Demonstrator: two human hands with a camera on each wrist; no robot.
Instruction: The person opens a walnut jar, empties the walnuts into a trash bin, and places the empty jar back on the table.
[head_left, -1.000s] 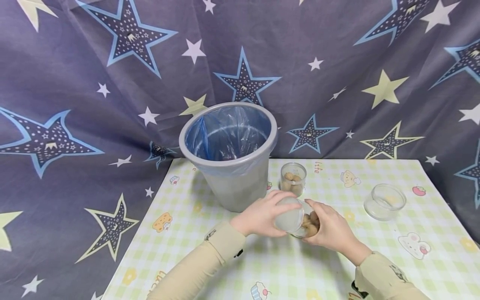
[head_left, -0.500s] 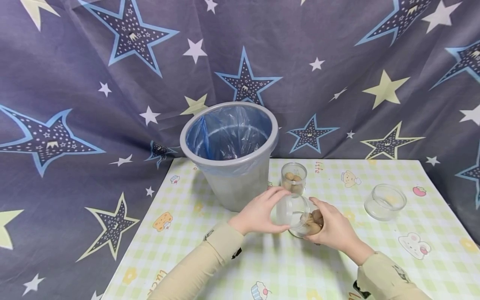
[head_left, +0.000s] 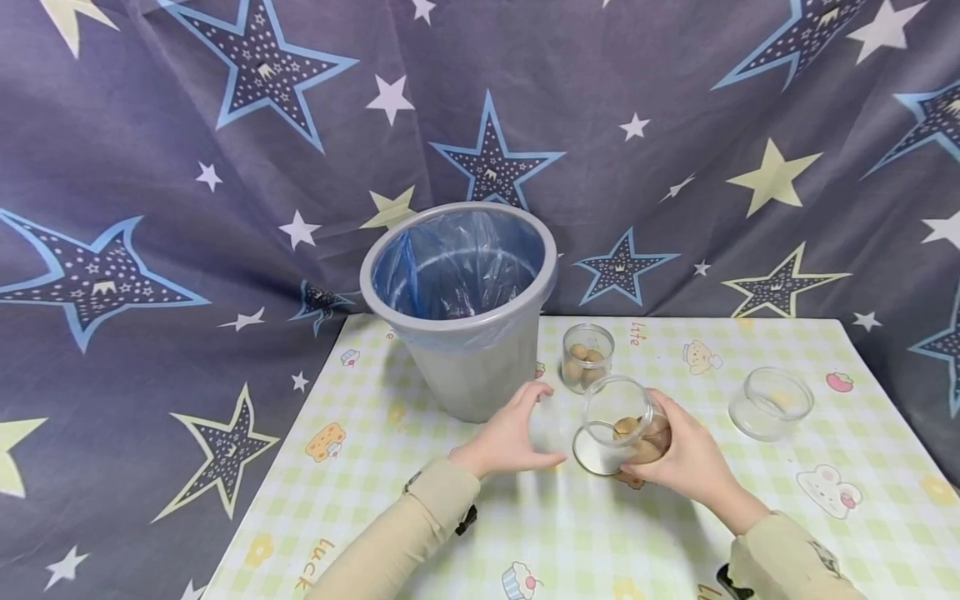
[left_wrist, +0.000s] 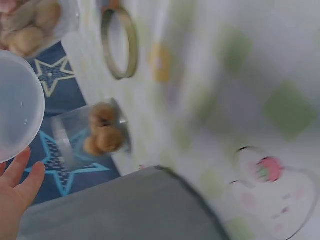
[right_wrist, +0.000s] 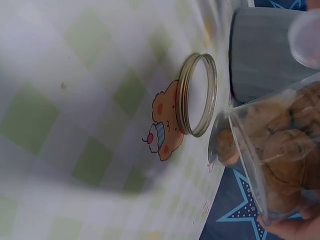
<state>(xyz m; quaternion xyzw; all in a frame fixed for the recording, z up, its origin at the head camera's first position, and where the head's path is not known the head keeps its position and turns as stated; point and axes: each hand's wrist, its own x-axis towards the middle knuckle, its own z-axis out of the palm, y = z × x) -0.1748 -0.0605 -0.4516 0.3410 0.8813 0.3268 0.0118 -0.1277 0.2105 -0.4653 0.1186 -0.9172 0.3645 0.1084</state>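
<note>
My right hand grips a clear jar from its right side. The jar is tilted with its mouth towards the upper left, and brown round lumps like walnuts or dried mushrooms lie inside. To its left, my left hand holds a translucent round plastic cover between thumb and fingers, apart from the jar. The cover is faint in the head view. Below the jar, a gold-rimmed round lid lies on the table. Behind stands a smaller clear jar with similar brown lumps.
A grey bin with a blue liner stands on the table behind my left hand. A wide, low clear glass container sits at the right. The checked tabletop ends at a star-patterned curtain.
My left hand has drawn leftwards with the cover, away from the jar mouth. The right hand has shifted slightly right, tilting the jar more upright. The gold-rimmed lid shows more fully.
</note>
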